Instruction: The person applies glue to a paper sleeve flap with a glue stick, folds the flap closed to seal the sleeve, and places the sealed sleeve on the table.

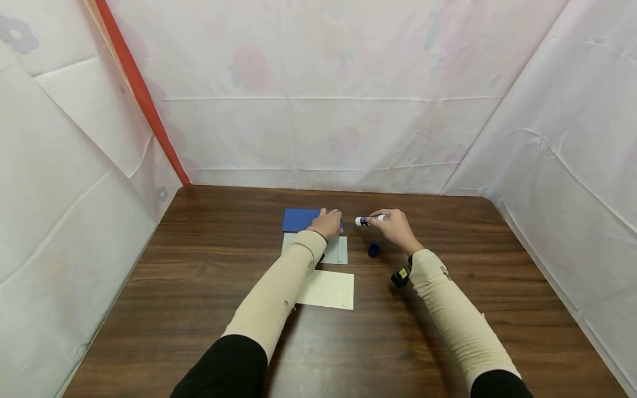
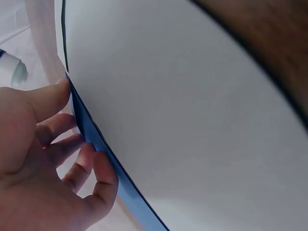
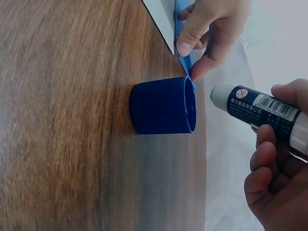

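A blue envelope lies at the far middle of the table. My left hand pinches its right end, where a blue fold stands slightly raised between thumb and curled fingers in the left wrist view. To the right, my right hand grips a white and navy glue stick above the table. The stick's uncapped white end points toward the blue envelope, apart from it. A dark blue cap sits on the wood between the hands, its open rim showing in the right wrist view.
A pale grey-blue envelope lies just nearer than the blue one, partly under my left forearm. Closer still is a cream envelope. The brown wooden table is bordered by white patterned cloth behind and at both sides.
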A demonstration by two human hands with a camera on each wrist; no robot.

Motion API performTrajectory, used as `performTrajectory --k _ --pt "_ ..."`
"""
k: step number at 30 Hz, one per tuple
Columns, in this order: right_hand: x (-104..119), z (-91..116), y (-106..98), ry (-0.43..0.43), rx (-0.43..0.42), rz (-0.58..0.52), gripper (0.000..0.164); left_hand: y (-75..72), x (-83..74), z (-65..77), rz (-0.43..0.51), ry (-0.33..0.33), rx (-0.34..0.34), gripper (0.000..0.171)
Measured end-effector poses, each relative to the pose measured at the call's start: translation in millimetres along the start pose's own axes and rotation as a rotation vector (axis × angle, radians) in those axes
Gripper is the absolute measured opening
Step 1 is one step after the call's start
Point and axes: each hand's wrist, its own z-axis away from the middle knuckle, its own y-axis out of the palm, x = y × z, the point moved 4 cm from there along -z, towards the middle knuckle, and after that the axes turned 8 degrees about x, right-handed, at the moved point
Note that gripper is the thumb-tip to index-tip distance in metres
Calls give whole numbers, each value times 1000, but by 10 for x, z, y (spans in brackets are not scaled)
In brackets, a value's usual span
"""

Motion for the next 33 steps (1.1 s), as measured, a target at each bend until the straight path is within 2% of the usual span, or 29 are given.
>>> performTrajectory --k 7,11,20,26,31,33 --pt "12 -11 13 -4 -1 17 31 9 42 -9 10 -10 42 58" --pt "29 -14 20 -10 12 18 31 1 49 16 19 -25 63 58" --pt "47 -21 20 -9 8 15 29 -58 32 119 11 2 41 57" --pt "44 -14 14 -9 19 29 31 -56 11 92 -14 -4 -10 51" --pt "29 9 -1 4 11 24 31 -41 -19 55 -13 -7 -84 50" --pt "18 17 4 10 13 17 31 -22 -26 31 2 -12 -113 44"
